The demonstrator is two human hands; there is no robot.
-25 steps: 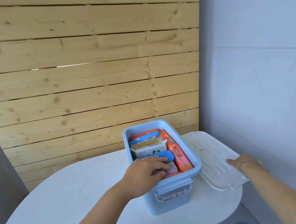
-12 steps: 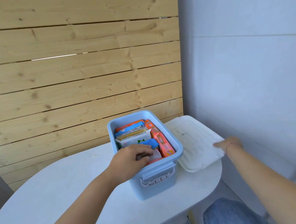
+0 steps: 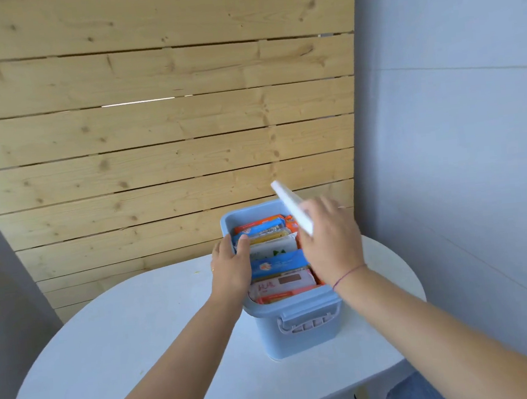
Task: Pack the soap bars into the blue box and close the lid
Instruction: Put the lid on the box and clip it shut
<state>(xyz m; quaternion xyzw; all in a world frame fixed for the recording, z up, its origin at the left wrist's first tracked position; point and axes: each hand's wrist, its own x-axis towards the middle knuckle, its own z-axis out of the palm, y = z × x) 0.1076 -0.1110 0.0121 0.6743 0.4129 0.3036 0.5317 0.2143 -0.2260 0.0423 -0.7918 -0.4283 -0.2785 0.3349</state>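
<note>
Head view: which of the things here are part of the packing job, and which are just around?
In the job:
- light blue plastic box
- wrapped soap bars packed inside
- white plastic lid, held tilted by right hand
- left hand on the box's left rim

Just around:
- white rounded table
- wooden plank wall

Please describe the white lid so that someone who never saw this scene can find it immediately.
On the white table stands a blue box full of soap bars. Above its right side, the right hand holds the lid tilted on edge. It is the only plain white, flat piece there.
</note>
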